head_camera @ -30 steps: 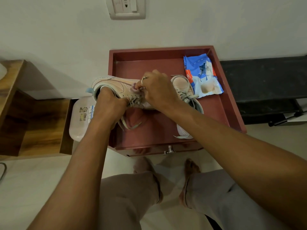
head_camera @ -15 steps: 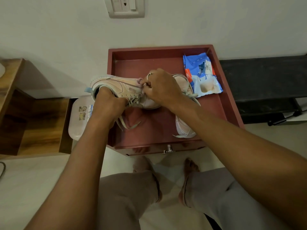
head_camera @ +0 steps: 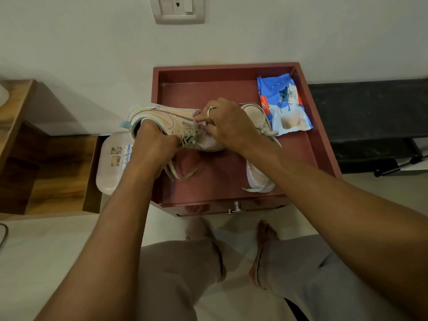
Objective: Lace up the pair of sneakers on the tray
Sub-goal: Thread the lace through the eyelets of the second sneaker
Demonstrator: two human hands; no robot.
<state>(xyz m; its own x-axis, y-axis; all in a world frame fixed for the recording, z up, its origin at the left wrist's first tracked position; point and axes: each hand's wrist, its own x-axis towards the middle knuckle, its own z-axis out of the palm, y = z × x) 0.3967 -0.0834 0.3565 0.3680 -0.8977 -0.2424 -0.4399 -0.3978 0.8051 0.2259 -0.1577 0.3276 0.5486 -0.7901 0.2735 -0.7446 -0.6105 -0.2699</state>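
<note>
- A pale wall with a switch-and-socket plate (head_camera: 177, 9) fills the background, and a light floor lies below, where the person's trousered legs and bare feet (head_camera: 266, 232) show beneath the arms.
- At far left stands a wooden unit (head_camera: 46, 170) with an open recess.
- Just beside it, touching the tray's left side, is a pale plastic container (head_camera: 111, 165) with stickers on its lid.
- The red tray (head_camera: 322, 144) tops a small cabinet against the wall; a metal knob (head_camera: 236, 207) shows on the front below it.
- The first sneaker (head_camera: 171, 121), pinkish-beige, lies on its side over the tray's left part, with its heel jutting past the left rim.
- The left hand (head_camera: 152, 149) is clamped on that sneaker at the heel opening, with its fingers tucked inside the collar.
- A loose lace (head_camera: 183, 174) hangs from the sneaker down towards the tray floor, under the left wrist.
- The right hand (head_camera: 229, 123), with a ring (head_camera: 212, 108) on one finger, has its fingers curled and pinched together at the sneaker's tongue and upper eyelets; whether they nip the lace or the tongue cannot be told.
- The second sneaker (head_camera: 259, 179) lies in the tray's right half, partly hidden under the right forearm, with a lace end trailing near the front rim.
- A blue and white packet (head_camera: 284, 105) rests in the tray's far right corner, just beside that sneaker.
- To the right of the tray runs a dark low bench (head_camera: 370, 112).
</note>
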